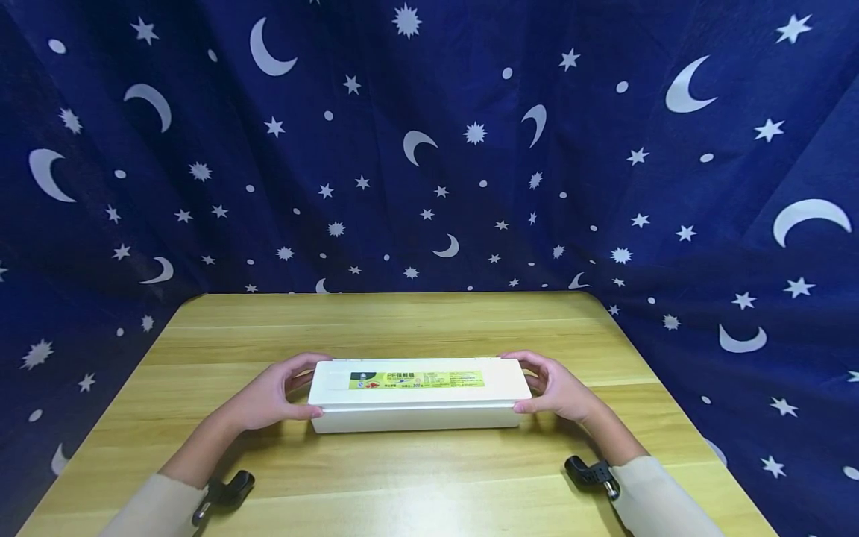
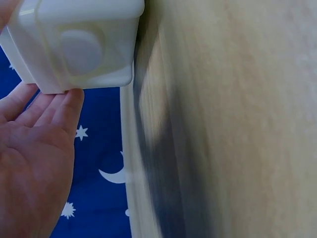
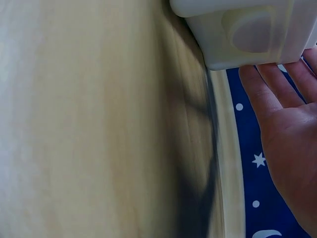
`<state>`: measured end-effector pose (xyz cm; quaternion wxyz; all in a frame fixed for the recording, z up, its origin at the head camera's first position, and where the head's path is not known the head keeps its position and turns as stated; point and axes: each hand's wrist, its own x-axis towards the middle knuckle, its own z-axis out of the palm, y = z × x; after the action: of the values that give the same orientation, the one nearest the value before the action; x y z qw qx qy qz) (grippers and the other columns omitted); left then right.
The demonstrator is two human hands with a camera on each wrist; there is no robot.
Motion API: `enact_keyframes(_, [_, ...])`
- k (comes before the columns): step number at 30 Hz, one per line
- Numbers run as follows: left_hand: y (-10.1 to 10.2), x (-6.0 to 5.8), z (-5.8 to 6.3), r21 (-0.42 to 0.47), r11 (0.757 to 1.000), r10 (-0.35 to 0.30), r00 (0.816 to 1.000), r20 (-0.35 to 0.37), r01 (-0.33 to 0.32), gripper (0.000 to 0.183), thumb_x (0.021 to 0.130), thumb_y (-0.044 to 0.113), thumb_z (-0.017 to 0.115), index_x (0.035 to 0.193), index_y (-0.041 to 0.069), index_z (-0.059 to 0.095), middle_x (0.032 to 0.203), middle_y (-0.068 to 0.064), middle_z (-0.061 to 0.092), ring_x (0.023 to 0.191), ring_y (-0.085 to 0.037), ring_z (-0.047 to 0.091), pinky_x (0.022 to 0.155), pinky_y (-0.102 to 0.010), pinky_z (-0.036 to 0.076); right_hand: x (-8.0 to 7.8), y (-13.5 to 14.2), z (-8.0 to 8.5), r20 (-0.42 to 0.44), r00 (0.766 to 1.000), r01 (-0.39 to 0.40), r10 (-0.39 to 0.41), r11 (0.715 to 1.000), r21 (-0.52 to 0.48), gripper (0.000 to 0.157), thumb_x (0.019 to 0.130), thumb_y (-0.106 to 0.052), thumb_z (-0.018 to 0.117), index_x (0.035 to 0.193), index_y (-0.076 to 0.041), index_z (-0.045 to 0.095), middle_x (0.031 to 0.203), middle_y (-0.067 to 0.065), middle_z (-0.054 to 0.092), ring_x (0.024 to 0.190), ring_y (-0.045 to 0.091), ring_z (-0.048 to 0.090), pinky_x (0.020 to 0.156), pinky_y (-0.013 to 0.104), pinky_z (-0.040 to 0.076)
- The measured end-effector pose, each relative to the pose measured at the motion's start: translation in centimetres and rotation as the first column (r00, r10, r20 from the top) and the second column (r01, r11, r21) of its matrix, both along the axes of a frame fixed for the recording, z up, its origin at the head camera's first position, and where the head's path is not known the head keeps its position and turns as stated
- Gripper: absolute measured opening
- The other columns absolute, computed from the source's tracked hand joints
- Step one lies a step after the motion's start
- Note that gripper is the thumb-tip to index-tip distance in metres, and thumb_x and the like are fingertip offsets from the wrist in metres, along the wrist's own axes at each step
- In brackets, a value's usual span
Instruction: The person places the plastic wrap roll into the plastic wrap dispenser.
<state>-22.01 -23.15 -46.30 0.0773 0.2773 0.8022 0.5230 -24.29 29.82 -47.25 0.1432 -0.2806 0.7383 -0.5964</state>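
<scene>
A long white cling film box [image 1: 416, 418] lies crosswise near the middle of the table, its lid down. The lid carries a yellow-green label [image 1: 429, 380] reading PE in large print. My left hand [image 1: 271, 391] grips the box's left end, thumb at the front edge and fingers round the back. At the right end my right hand [image 1: 560, 388] holds it the same way. The left wrist view shows a round disc [image 2: 81, 52] in the box's end wall, with fingertips against the far side. A matching disc [image 3: 251, 32] appears in the right wrist view.
The wooden table [image 1: 416, 477] has rounded far corners. Behind it and along both sides hangs a dark blue curtain [image 1: 376, 149] with white moons and stars. Black wrist mounts [image 1: 224, 494] sit at the ends of the pale sleeves [image 1: 661, 500].
</scene>
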Motion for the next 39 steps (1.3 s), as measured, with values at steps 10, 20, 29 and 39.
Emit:
enact_keyframes(10, [0.06, 0.04, 0.32, -0.028, 0.999, 0.023, 1.0, -0.011, -0.023, 0.073, 0.076, 0.024, 0.092, 0.139, 0.022, 0.056, 0.146, -0.005, 0.056, 0.133, 0.001, 0.052, 0.116, -0.032, 0.043, 0.2, -0.11, 0.36, -0.012, 1.0, 0.004, -0.004, 1.0, 0.002, 0.08, 0.077, 0.006, 0.083, 0.148, -0.002, 0.046, 0.149, 0.005, 0.053, 0.13, 0.014, 0.06, 0.098, 0.033, 0.057])
enact_keyframes(20, [-0.02, 0.14, 0.3, -0.01, 1.0, 0.023, 1.0, 0.005, -0.023, 0.075, 0.075, 0.023, 0.092, 0.14, 0.02, 0.056, 0.147, -0.006, 0.056, 0.133, 0.002, 0.052, 0.115, -0.025, 0.041, 0.09, -0.18, 0.2, -0.023, 1.0, -0.009, 0.008, 1.0, -0.021, 0.08, 0.078, 0.009, 0.081, 0.149, 0.003, 0.044, 0.152, 0.014, 0.05, 0.131, 0.013, 0.059, 0.098, 0.031, 0.057])
enact_keyframes(29, [-0.09, 0.16, 0.08, -0.005, 1.0, 0.013, 1.0, -0.019, -0.013, 0.075, 0.076, 0.022, 0.092, 0.14, 0.019, 0.055, 0.146, -0.006, 0.056, 0.133, 0.002, 0.051, 0.116, -0.031, 0.042, 0.01, -0.07, 0.28, -0.027, 1.0, -0.017, 0.016, 0.999, -0.031, 0.081, 0.077, 0.01, 0.081, 0.148, 0.006, 0.044, 0.15, 0.017, 0.052, 0.13, 0.013, 0.06, 0.098, 0.031, 0.057])
enact_keyframes(39, [0.07, 0.06, 0.22, -0.015, 1.0, 0.013, 1.0, -0.009, -0.013, 0.075, 0.077, 0.023, 0.091, 0.142, 0.019, 0.054, 0.148, -0.007, 0.055, 0.136, -0.007, 0.052, 0.116, -0.045, 0.04, -0.1, 0.06, 0.43, -0.05, 0.999, 0.0, 0.0, 1.0, -0.001, 0.08, 0.075, 0.009, 0.083, 0.146, 0.003, 0.047, 0.149, 0.024, 0.05, 0.13, 0.011, 0.058, 0.101, 0.028, 0.054])
